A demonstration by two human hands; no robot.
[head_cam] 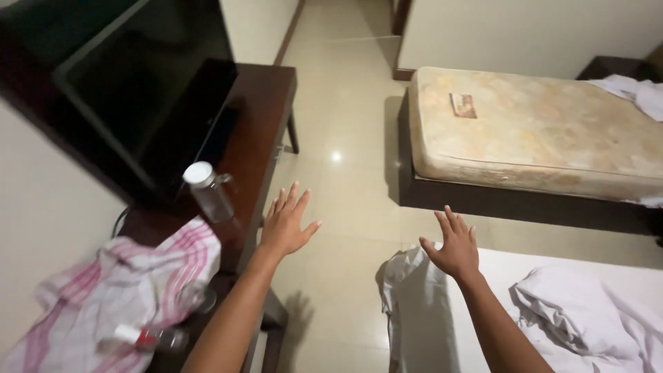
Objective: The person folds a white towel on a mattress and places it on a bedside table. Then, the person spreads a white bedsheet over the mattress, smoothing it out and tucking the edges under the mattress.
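My left hand point(286, 222) is held out over the tiled floor point(342, 145), fingers spread, holding nothing, just beside the edge of a dark wooden desk point(266, 97). My right hand point(452, 245) is also spread and empty, hovering above the corner of a bed covered with a white sheet point(421, 304). A crumpled white pillow or sheet bundle point(587, 311) lies on that bed to the right of my forearm.
A black television point(148, 90) stands on the desk with a clear bottle point(207, 190) with a white cap and a pink-striped white cloth point(124, 290). A small bottle point(148, 338) lies near the cloth. A bare stained mattress point(539, 131) on a dark frame stands across the aisle.
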